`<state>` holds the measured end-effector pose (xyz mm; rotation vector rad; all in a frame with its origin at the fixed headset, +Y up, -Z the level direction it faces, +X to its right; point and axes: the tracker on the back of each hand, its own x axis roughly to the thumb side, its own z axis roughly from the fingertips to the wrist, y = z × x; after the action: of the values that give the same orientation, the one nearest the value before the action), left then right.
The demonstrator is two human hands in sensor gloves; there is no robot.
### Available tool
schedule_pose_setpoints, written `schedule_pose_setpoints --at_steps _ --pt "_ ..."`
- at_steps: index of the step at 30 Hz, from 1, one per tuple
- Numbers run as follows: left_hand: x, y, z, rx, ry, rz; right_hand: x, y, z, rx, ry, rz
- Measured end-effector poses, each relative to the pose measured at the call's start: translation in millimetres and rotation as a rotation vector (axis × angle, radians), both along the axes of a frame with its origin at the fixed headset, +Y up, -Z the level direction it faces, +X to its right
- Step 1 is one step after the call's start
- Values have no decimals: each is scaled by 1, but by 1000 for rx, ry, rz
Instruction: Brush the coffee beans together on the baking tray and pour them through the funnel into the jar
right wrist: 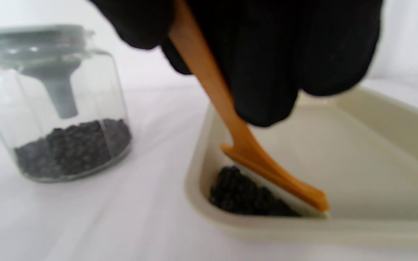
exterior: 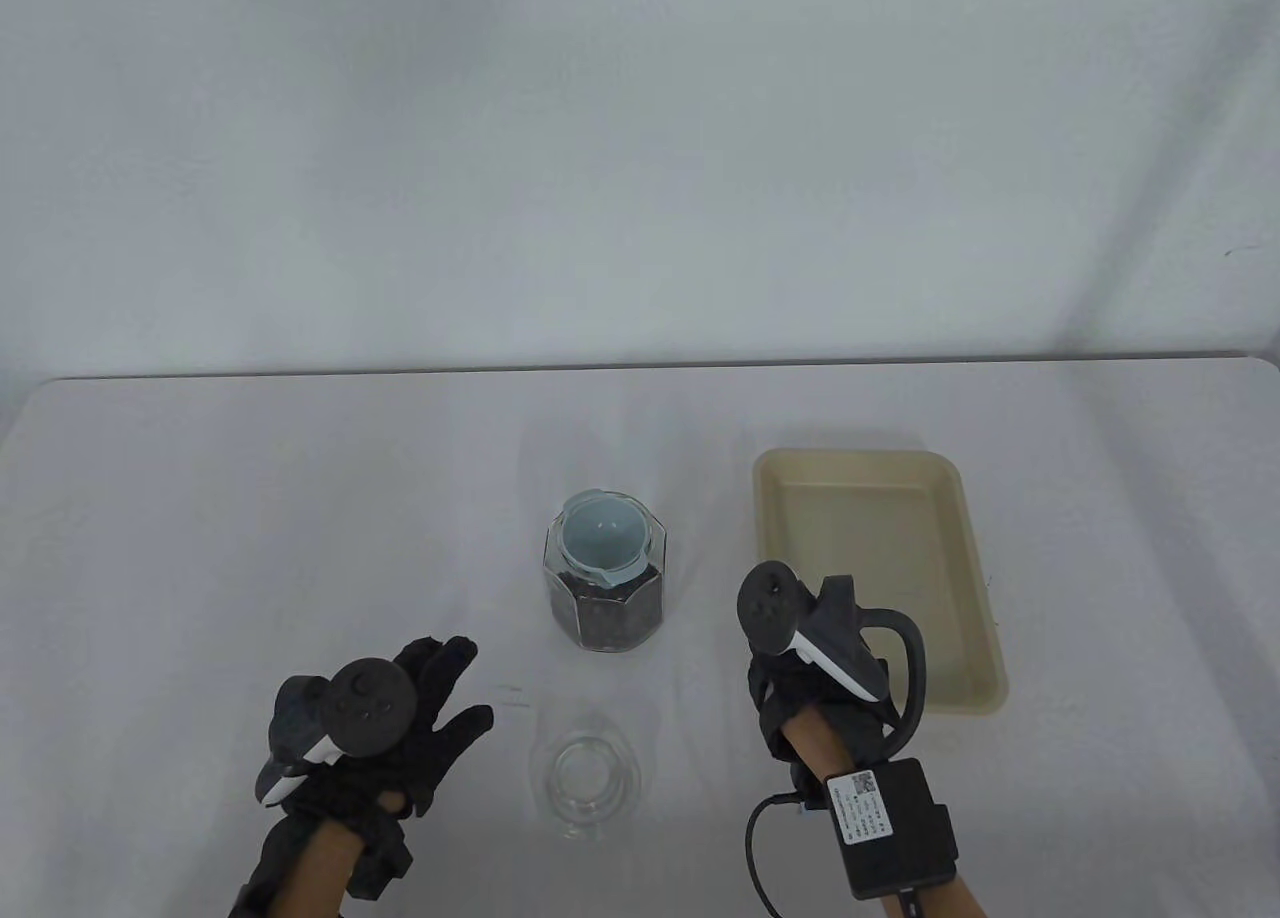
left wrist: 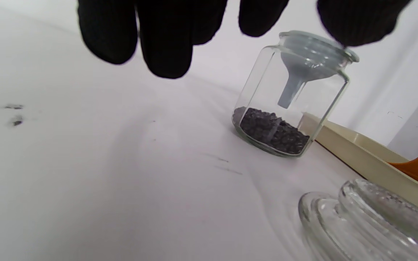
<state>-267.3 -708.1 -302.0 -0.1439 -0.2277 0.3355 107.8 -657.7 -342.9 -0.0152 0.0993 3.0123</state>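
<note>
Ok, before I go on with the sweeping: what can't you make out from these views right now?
- Table view: the brush and the bean pile in the tray are hidden under the right hand and its tracker.
- Right wrist view: the glove covers the top of the brush handle, so its grip is unclear; the bean pile is blurred.
- Left wrist view: the glass lid is cut off by the frame edge.

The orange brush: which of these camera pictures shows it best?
The right wrist view. There the orange brush shows close up, gripped by the right hand, pushing coffee beans into a corner of the baking tray. The left wrist view catches only an orange sliver at its right edge. In the table view the hand hides it.
</note>
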Motion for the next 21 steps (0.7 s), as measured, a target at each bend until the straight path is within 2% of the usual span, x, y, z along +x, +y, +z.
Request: schedule_pose_setpoints --at_steps 5,11,16,21 --pt "0 0 0 -2 -2 -5 13 7 11 49 -5 -50" --pt "1 0 0 11 -3 1 32 27 31 210 20 -52" --pt "1 -1 1 8 -3 -6 65 49 53 332 9 -99" --pt "1 0 1 9 0 -9 121 60 78 422 -71 -208"
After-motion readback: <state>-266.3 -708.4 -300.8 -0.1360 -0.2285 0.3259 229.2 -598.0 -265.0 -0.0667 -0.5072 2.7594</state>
